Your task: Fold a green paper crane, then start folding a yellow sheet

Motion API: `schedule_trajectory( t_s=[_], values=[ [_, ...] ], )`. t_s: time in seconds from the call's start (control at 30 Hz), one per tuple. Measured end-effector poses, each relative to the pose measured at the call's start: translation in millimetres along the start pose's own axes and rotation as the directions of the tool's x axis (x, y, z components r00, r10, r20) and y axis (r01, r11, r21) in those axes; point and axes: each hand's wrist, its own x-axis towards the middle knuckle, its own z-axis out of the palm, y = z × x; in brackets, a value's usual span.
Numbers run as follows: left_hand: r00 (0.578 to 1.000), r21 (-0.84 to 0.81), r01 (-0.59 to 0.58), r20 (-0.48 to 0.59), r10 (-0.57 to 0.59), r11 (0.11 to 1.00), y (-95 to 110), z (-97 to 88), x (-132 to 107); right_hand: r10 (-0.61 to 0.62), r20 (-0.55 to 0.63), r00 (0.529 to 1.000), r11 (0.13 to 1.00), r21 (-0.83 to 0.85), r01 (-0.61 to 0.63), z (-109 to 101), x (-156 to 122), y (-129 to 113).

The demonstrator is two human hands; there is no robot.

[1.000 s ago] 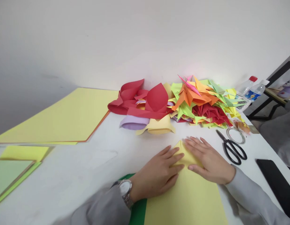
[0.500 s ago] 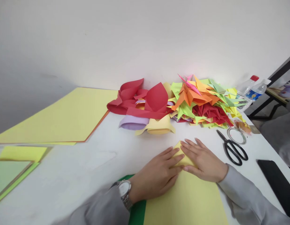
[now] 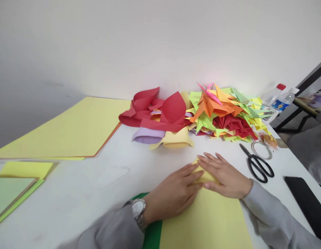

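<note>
A small folded piece of yellow paper (image 3: 207, 177) lies under both hands, its pointed tip facing the wall. My left hand (image 3: 177, 192), with a watch (image 3: 137, 208) at the wrist, rests flat across its left side. On the right side my right hand (image 3: 222, 175) presses with fingers stretched out. Neither hand grips the paper; much of it is hidden beneath the fingers. Below the hands spreads a larger yellow sheet (image 3: 205, 221), with a green sheet (image 3: 153, 237) showing along its left edge.
Scissors (image 3: 256, 164), a tape roll (image 3: 261, 150) and a black phone-like slab (image 3: 305, 204) lie to the right. Folded paper shapes (image 3: 220, 107) pile up near the wall beside curled red paper pieces (image 3: 173, 110). Large yellow sheets (image 3: 69, 128) and smaller green paper (image 3: 12, 193) sit left. Bottles (image 3: 282, 100) stand back right.
My right hand has shifted slightly to the left and up over the folded paper, covering more of its tip. The left hand stays nearly in place.
</note>
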Motion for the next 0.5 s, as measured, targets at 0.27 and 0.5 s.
schedule_trajectory(
  t_s=[0.27, 0.5],
  values=[
    [1.0, 0.015, -0.004, 0.004, 0.004, 1.0, 3, -3.4, 3, 0.052, -0.048, 0.997, 0.991, -0.12, -0.058, 13, 5, -8],
    [0.999, 0.043, -0.025, -0.021, 0.026, 0.999, -1, 2.4, -2, 0.071, -0.052, 0.996, 0.995, -0.066, -0.075, 11, 4, -2]
  ],
)
